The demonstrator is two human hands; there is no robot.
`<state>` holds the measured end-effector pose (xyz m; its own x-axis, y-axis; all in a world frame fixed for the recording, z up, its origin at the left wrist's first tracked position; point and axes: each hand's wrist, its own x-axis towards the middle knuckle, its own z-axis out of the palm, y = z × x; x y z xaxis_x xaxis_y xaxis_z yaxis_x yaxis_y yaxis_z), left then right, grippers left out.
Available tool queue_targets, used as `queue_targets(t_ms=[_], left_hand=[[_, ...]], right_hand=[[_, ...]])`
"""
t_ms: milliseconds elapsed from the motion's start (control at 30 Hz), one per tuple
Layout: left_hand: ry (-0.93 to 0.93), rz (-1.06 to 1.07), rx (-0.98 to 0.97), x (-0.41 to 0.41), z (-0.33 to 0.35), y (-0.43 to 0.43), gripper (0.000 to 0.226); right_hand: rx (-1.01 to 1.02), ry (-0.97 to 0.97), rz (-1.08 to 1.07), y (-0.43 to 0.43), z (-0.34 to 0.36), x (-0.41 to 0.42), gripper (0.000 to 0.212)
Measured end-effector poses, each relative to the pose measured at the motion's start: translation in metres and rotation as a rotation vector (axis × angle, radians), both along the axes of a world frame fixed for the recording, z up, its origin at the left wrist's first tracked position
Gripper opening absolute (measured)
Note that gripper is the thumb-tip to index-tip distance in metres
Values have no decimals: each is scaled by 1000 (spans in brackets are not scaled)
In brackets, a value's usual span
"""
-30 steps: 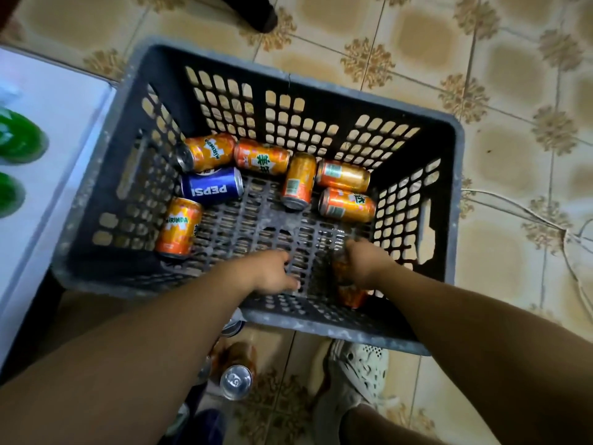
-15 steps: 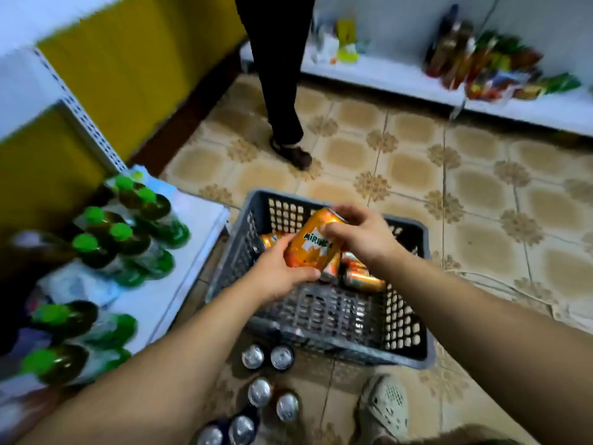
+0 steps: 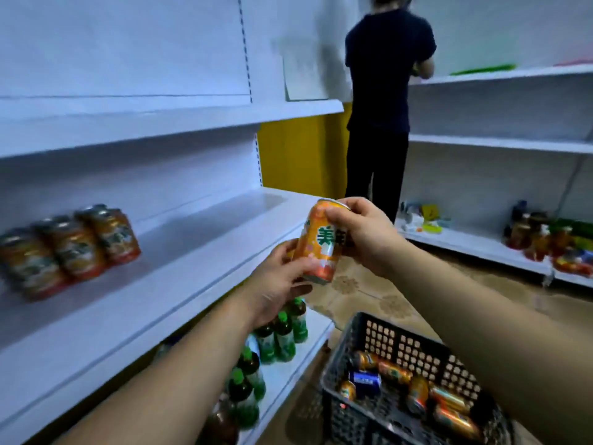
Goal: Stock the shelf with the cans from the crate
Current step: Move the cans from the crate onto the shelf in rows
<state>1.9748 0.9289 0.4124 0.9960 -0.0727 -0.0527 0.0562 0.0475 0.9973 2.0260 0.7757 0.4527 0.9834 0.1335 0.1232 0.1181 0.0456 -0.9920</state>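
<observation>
1. Now, both arms reach forward and meet in the middle of my view, in front of the white shelf (image 3: 192, 252).
2. The left grip (image 3: 279, 281) comes from below. Its fingers and thumb are curled round the bottom part of one orange can (image 3: 317, 248).
3. The right grip (image 3: 362, 236) comes from the side, and its fingers are wrapped round the top part of the same can.
4. The can is tilted, with its silver top up and away from me. It is in the air just off the front edge of the shelf, well above the crate (image 3: 401, 348).
5. On the shelf I count three orange shelf cans (image 3: 70, 248) standing side by side. They are blurry, so I cannot tell if more stand behind them.
6. The crate sits on the floor at the lower right. I count seven crate cans (image 3: 417, 395) lying inside it: six orange and one blue.
7. Green-topped bottles (image 3: 284, 335) stand on the bottom shelf under the left arm. They are too blurry to count.
8. One person in dark clothes (image 3: 385, 91) stands at the far shelves, back to me.
</observation>
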Motion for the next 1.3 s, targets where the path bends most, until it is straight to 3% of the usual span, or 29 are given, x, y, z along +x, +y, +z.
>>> queue_targets(t_ms=[67,167,333,467,600,667,800,933,1300], left_hand=[[-107,126,147,-27,18,20,75],[-176,279,311,-67,38,54,64],[-114,446,260,-124,41,117,61],[-98,519,277,-168,35,156,56],[-77,604,449,-198,28,196,57],[4,641,654,-207,20,219,66],[310,556,1068,-217,-5,257,73],[470,467,1369,-213,-25,278,73],[541,412,1394,-159,-40,295,75]], right_hand=[[-46,-58,1,28,21,-20,37],[-93,-89,82,71,41,-48,43],[-278,-181,348,139,48,-89,44],[-287,-180,465,191,42,-117,39],[-241,-206,514,240,30,-131,37],[-259,-228,529,261,22,-132,37],[-296,-248,509,290,5,-124,40],[-405,-311,451,307,-11,-111,47],[-534,-495,391,323,-41,-51,45]])
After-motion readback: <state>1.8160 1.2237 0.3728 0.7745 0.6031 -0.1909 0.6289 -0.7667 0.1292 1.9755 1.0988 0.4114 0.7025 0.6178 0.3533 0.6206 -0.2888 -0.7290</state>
